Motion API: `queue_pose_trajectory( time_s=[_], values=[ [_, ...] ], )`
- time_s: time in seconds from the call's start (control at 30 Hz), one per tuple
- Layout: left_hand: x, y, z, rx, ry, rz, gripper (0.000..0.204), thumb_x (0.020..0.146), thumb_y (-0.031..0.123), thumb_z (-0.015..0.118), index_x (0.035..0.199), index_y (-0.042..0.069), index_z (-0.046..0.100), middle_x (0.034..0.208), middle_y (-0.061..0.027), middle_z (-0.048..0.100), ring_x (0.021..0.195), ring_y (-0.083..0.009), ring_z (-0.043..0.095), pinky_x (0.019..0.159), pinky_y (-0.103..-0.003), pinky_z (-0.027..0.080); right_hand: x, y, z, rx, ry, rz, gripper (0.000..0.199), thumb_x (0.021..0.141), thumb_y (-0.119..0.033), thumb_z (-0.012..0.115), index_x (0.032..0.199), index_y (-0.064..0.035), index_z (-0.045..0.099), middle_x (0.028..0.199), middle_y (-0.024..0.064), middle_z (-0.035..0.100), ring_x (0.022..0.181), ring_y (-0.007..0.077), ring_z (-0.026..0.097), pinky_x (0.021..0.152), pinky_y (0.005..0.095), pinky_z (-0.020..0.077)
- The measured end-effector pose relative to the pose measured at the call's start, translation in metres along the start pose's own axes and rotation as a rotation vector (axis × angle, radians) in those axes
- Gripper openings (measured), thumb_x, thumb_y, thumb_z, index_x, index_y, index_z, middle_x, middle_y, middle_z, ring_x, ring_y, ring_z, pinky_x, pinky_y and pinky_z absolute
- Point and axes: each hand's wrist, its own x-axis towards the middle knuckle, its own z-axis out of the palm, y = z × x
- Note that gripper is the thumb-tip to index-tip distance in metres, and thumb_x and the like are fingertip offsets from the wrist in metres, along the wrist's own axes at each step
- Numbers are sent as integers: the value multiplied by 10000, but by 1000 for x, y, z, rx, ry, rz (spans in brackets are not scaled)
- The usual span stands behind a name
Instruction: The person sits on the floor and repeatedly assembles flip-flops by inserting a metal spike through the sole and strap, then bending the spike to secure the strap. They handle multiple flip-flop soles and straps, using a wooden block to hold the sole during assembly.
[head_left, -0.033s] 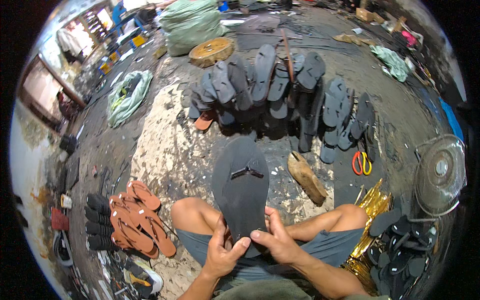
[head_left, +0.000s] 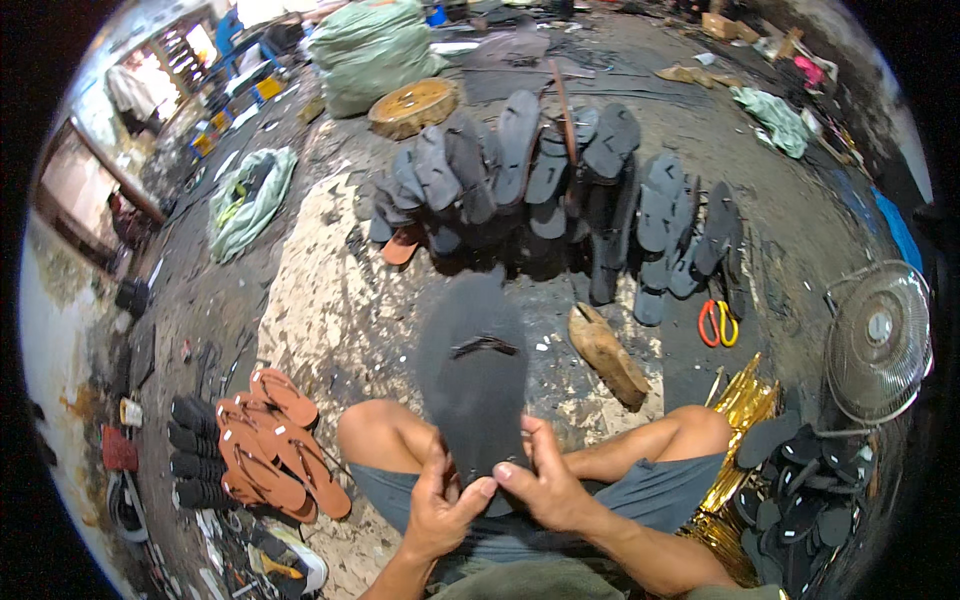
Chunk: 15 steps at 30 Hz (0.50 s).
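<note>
A black flip-flop sole [head_left: 470,370] is held upright in front of my lap, its wide end pointing away from me and slightly blurred. Short black strap ends [head_left: 484,346] show in a shallow V across its wide part. My left hand [head_left: 446,505] grips the narrow end from the left, the thumb lying on the near face. From the right, my right hand [head_left: 545,485] pinches that same end, with its thumb on the face and fingers partly behind. Beyond the sole, to the right, a worn wooden shoe last [head_left: 608,355] lies on the floor.
Stacked dark soles [head_left: 515,150] stand ahead. Brown flip-flops [head_left: 265,455] lie left beside black ones [head_left: 195,450]. Scissors with red and yellow handles [head_left: 718,323], gold strips [head_left: 745,430], a black sandal pile [head_left: 800,490] and a fan [head_left: 878,340] are at the right.
The whole view has shifted slightly left. The sole is tilted a little differently and looks more blurred; both hands keep the same hold on it.
</note>
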Motion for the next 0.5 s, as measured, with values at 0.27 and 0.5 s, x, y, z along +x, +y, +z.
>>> queue_pose_trajectory(
  time_s=[0.27,0.5],
  values=[
    [40,-4,-18,-403,130,698,755,1047,462,536,1551,-28,261,1510,-143,452,1342,-253,462,1137,-420,348,11,13,11,-773,349,-626,991,772,-499,872,1519,-54,396,1434,252,446,1295,435,481,1075,507,421],
    [91,5,-107,-323,863,336,579,1076,501,454,1390,15,471,1322,-166,581,1174,-292,594,1020,-448,485,51,10,1,-702,-61,-95,715,942,-539,671,1468,-85,502,1270,256,622,1167,377,614,996,439,495]
  ],
)
